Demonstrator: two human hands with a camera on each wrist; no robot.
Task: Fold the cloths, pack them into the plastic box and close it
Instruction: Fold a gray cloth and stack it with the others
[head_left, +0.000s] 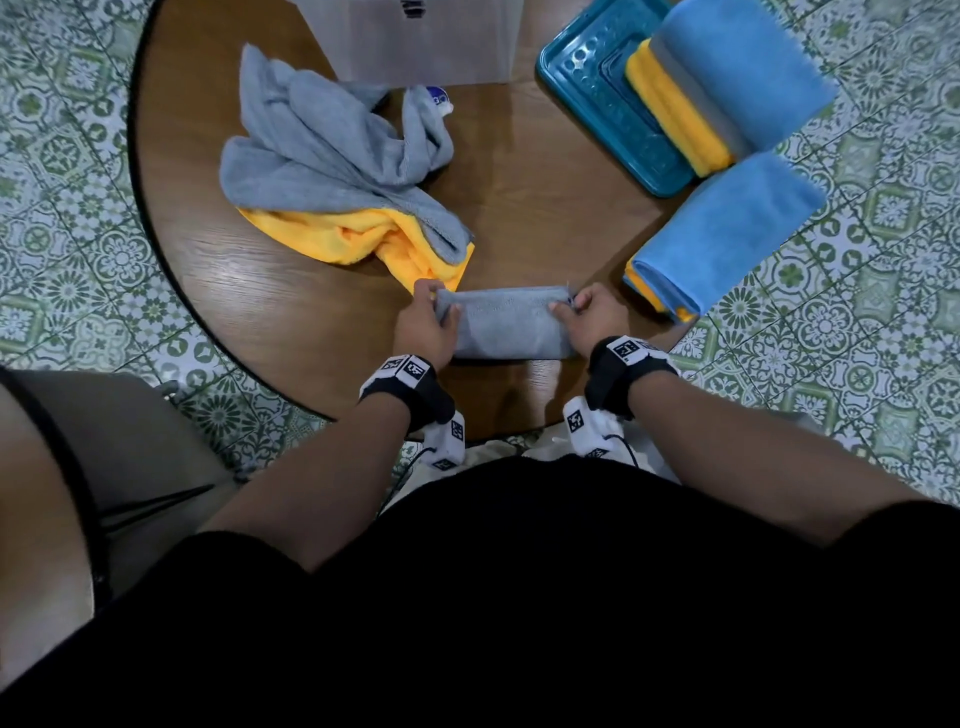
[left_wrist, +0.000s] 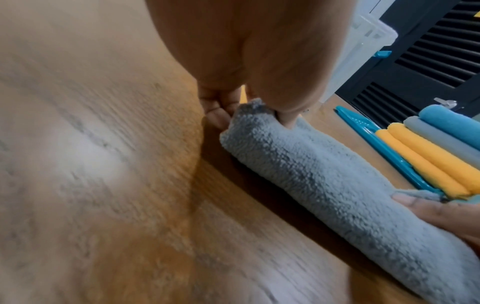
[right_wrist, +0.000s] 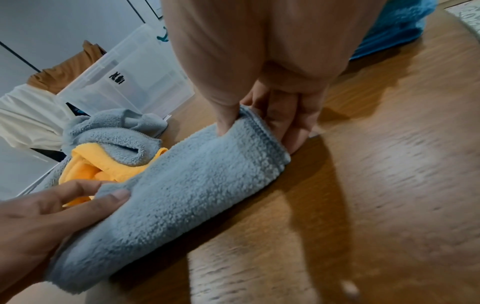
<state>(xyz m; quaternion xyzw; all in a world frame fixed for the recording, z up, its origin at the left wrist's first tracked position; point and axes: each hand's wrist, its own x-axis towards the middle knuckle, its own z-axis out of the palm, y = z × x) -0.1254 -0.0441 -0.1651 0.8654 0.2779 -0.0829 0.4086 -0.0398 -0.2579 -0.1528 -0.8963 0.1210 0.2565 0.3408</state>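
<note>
On the left half of the round wooden table (head_left: 545, 197) lies an unfolded heap: a crumpled grey cloth (head_left: 332, 150) draped over a crumpled yellow cloth (head_left: 363, 241).

Just near of that heap, at the table's near edge, a folded grey cloth (head_left: 506, 325) lies flat between the two hands. The left hand (head_left: 423, 325) pinches its left end: in the left wrist view the thumb presses down on the top of the cloth's far corner while the curled fingers (left_wrist: 221, 107) close on it from underneath. The right hand (head_left: 592, 312) grips the right end in the same way; in the right wrist view the thumb sits on top of the hemmed edge and the fingers (right_wrist: 288, 123) lie tucked under it, against the table.

At the far edge stands the clear plastic box (head_left: 415, 41), open at the top. A small black mark shows on its wall, too small and blurred to read; a blue and white object peeks from behind the grey heap, its print also illegible.

To the right a teal lid (head_left: 597, 104) lies flat, and a stack of folded cloths (head_left: 727, 88), yellow, grey and blue, rests partly on it. Near of that, at the right edge, sits a folded blue cloth (head_left: 727, 228) with a yellow one under it.

Both wrists carry black bands with white blocks printed in black and white square markers.
</note>
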